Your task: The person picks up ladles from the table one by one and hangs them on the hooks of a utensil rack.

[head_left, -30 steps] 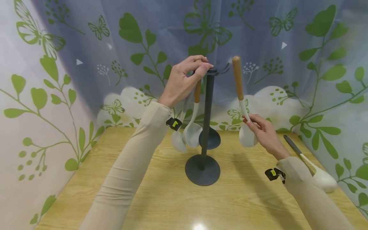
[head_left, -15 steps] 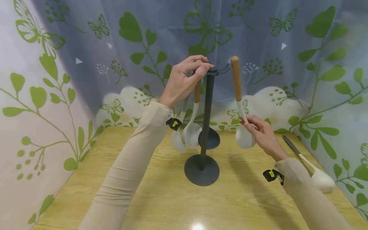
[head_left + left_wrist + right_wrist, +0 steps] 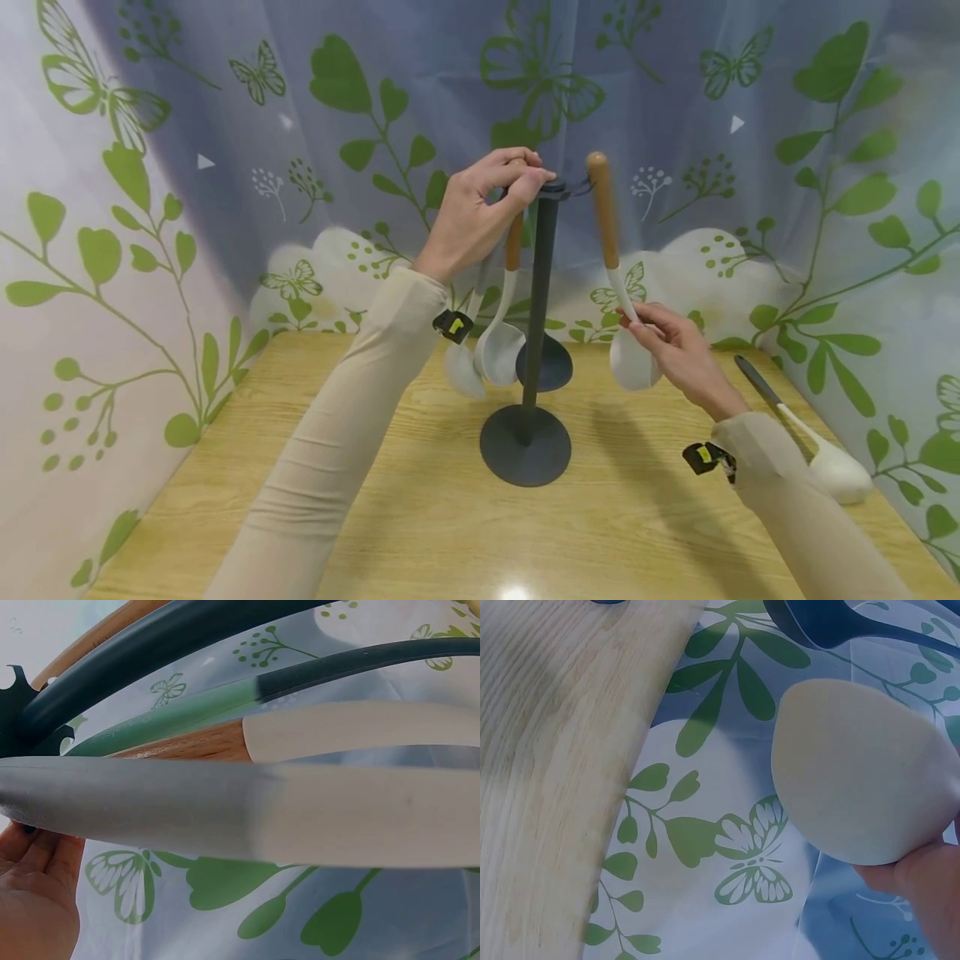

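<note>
In the head view my left hand (image 3: 480, 208) grips the top of the dark utensil stand (image 3: 543, 292), thumb and index finger on its hook ring. A grey-handled white utensil (image 3: 465, 371), a white ladle (image 3: 500, 354) with a wooden handle and a dark blue ladle (image 3: 551, 364) hang there. My right hand (image 3: 682, 350) pinches the neck of a white cooking spoon (image 3: 633, 360), upright right of the stand. Its wooden handle's tip overlaps a hook; contact cannot be told. In the right wrist view the spoon's rounded head (image 3: 862, 772) hides most of the fingers.
A white ladle (image 3: 840, 473) with a dark handle lies on the wooden table (image 3: 420, 517) at the right, near the patterned side sheet. The stand's round base (image 3: 525, 467) rests mid-table. Behind the stand hangs a patterned backdrop (image 3: 420, 75).
My right hand has moved a little left with the cooking spoon, so its handle tip comes level with a hook. The left hand keeps its place on the stand.
</note>
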